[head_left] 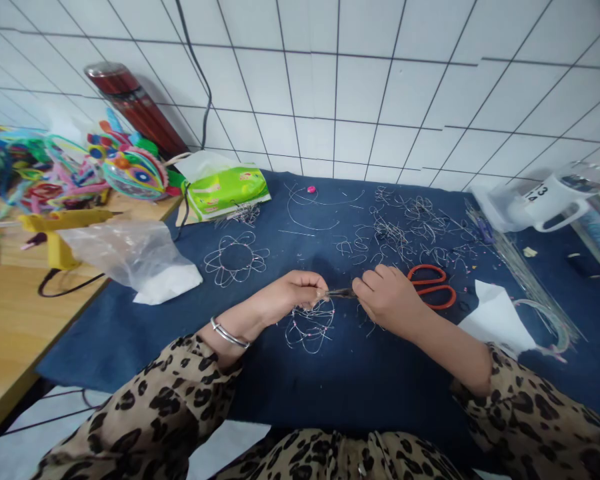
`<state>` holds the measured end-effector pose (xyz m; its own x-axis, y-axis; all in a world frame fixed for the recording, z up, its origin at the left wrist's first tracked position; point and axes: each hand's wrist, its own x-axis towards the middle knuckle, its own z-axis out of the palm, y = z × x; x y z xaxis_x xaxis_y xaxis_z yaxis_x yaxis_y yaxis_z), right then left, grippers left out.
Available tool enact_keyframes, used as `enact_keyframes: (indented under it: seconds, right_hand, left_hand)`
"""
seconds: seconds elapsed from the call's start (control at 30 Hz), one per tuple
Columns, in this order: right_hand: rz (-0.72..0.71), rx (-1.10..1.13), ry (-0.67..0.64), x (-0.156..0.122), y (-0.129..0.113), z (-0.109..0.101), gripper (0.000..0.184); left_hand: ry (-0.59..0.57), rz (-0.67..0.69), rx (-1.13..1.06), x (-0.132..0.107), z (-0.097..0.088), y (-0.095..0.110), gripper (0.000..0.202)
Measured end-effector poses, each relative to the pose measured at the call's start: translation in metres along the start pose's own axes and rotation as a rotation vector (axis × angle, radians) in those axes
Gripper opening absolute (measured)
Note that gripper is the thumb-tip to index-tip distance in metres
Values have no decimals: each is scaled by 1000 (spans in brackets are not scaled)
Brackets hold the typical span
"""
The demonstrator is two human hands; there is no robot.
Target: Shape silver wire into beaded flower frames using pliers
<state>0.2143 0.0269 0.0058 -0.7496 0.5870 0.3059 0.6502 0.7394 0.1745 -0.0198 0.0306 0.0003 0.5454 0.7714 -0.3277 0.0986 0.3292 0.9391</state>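
My left hand (300, 290) pinches the upper edge of a flower-shaped wire frame (310, 330), which hangs below the fingers and carries small pink dots along its loops. In my right hand (387, 297) is a pair of pliers (341, 293), its jaws reaching left to my left fingertips. The fingers hide the exact spot where the jaws meet the wire, and the handles are covered by my right palm. Another wire flower (237, 259) lies flat on the dark blue cloth (280, 393), left of my hands. Orange-handled scissors (433, 288) rest just beyond my right hand.
Tangled wire pieces (405, 227) spread over the back right. A green tissue pack (227, 193) and a plastic bag (135, 257) lie left. A yellow glue gun (60, 233) and red thermos (135, 110) stand farther left; a white mug (555, 200) and straight wires (535, 287) are right.
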Motion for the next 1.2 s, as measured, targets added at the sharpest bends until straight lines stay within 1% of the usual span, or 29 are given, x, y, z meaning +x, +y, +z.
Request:
enact_keyframes:
  seconds: [0.13, 0.27, 0.4, 0.53, 0.73, 0.83, 1.03, 1.1, 1.2]
  right_hand:
    - [8, 0, 5, -1, 1, 4, 18]
    - [55, 27, -20, -2, 0, 8, 16]
    - [150, 132, -67, -4, -5, 9, 14]
    - [240, 250, -100, -5, -12, 6, 15]
    - [346, 405, -173, -2, -19, 0, 17]
    - [336, 445, -190, -2, -18, 0, 18]
    - [236, 489, -168, -2, -10, 1, 17]
    - [194, 435, -158, -1, -7, 0, 18]
    - [134, 289, -148, 0, -4, -1, 18]
  left_hand:
    - [-4, -18, -53, 1, 1, -1, 13]
    - [34, 0, -36, 1, 2, 1, 12]
    - [73, 60, 19, 0, 2, 3, 14]
    - [95, 96, 50, -1, 3, 3, 15]
    - [110, 103, -38, 0, 4, 0, 14]
    - [101, 97, -75, 0, 3, -1, 13]
    - [56, 87, -52, -2, 2, 2, 10]
    - [48, 76, -23, -3, 2, 3, 9]
    - [41, 65, 28, -3, 2, 4, 10]
